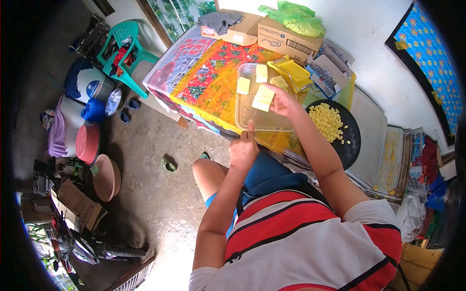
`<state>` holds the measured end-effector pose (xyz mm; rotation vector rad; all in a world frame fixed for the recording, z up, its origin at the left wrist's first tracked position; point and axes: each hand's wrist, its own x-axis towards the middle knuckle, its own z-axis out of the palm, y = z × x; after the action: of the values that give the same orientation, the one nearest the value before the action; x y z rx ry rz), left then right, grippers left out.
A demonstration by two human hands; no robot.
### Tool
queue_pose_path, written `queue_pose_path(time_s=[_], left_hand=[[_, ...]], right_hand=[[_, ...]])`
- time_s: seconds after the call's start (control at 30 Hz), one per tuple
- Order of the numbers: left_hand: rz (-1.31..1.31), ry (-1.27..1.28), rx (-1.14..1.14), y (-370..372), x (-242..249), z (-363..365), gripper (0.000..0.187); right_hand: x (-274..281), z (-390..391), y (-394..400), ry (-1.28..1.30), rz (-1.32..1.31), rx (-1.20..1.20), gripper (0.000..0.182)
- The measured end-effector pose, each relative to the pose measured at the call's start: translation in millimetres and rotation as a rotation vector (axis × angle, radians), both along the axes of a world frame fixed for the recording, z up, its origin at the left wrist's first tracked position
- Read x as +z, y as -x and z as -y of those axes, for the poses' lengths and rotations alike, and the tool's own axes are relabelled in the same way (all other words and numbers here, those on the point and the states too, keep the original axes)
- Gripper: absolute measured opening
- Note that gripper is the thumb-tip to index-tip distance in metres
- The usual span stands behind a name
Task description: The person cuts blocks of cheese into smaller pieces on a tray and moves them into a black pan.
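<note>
My right hand [282, 103] grips a pale yellow block [262, 98] with thin cut lines across its face, above a clear plastic tray [238, 116]. My left hand [244, 149] is closed at the tray's near edge, its index finger stretched along a thin knife [256, 112] whose narrow blade points up at the block. The handle is mostly hidden in my fist. Inside the tray lie more yellow blocks: one at the left [243, 86], one at the back [261, 73] and one at the right [278, 82], partly behind my hand.
Right of my forearm, a round black tray [353, 145] holds many small yellow cubes [326, 121]. A yellow slotted plastic rack [292, 72] sits behind the clear tray. Cardboard boxes [286, 40] line the table's back. A green chair [127, 56] and basins [107, 178] stand left.
</note>
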<state>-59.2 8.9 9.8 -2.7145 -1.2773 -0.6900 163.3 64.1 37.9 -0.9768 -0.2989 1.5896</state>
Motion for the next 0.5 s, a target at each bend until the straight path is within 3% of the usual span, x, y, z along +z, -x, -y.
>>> queue_pose_path(time_s=[0.5], left_hand=[[-0.063,-0.032,-0.014,0.3,-1.6,-1.0,0.06]], right_hand=[[2.3,3.1,-0.1,-0.012,-0.001,0.004,0.037]])
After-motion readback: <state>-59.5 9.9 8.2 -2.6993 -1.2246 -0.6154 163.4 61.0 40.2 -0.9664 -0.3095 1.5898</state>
